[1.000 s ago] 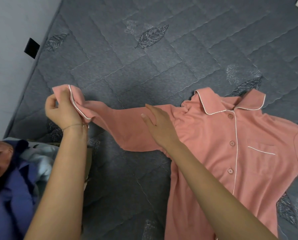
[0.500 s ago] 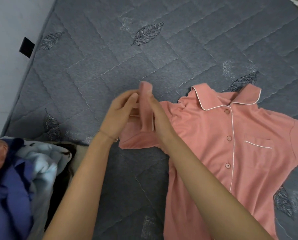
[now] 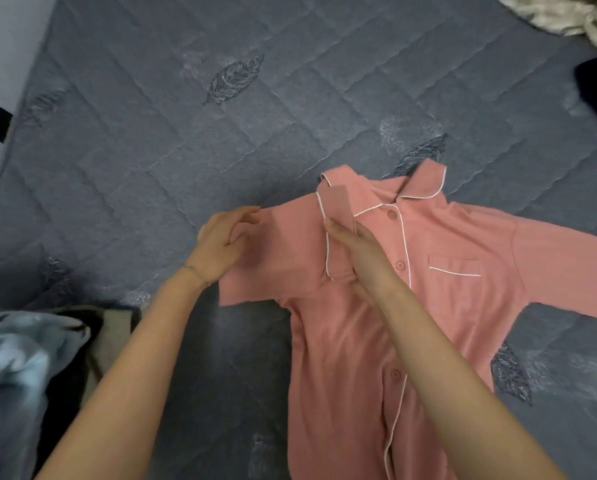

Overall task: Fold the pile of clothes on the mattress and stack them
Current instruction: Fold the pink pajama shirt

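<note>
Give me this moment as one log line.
pink shirt: flat on mattress, one sleeve folded across chest | left hand: at sleeve fold, grip unclear | right hand: fingers straight on cuff

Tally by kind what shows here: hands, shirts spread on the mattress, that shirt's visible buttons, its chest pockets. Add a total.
hands: 2 (left hand, right hand)
pink shirt: 1
buttons showing on it: 3
chest pocket: 1
Total: 7
</note>
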The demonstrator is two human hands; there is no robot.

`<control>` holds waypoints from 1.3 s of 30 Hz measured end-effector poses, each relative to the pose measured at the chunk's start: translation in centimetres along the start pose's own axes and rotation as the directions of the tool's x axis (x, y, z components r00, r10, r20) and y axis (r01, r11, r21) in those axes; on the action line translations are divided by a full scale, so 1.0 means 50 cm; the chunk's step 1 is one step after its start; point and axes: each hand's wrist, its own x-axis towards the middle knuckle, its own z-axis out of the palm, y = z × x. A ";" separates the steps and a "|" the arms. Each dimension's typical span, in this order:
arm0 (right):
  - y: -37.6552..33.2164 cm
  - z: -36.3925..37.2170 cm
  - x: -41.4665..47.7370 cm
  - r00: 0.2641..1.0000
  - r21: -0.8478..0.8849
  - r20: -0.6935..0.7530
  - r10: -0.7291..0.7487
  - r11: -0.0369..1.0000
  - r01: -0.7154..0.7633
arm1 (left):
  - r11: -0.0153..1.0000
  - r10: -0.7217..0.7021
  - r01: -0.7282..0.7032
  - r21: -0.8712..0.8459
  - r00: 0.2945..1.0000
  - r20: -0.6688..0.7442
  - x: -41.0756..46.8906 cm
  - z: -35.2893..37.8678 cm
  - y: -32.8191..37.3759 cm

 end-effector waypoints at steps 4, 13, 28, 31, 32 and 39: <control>-0.038 -0.095 -0.009 0.995 0.049 -0.084 -0.045 0.998 0.049 | 0.975 -0.080 0.072 0.210 0.996 0.030 0.032 0.051 0.031; -0.045 -0.344 -0.015 0.891 -0.018 -0.438 -0.119 0.992 0.124 | 0.977 -0.022 0.030 0.210 0.999 -0.039 0.017 0.279 0.171; 0.046 -0.565 -0.033 0.941 -0.988 -0.103 -0.322 0.142 -0.060 | 0.928 -0.113 0.125 0.351 0.992 -0.054 0.012 0.543 0.299; 0.039 -0.598 -0.044 0.939 -0.988 -0.100 -0.329 0.148 -0.053 | 0.918 0.023 -0.006 0.396 0.999 -0.039 0.016 0.574 0.368; 0.027 -0.613 -0.050 0.928 -0.988 -0.104 -0.358 0.145 -0.055 | 0.913 0.067 -0.053 0.404 0.998 -0.021 0.020 0.587 0.391; -0.066 -0.792 -0.121 0.834 -0.976 -0.216 -0.508 0.093 -0.196 | 0.896 0.215 -0.215 0.389 0.976 0.043 0.053 0.693 0.544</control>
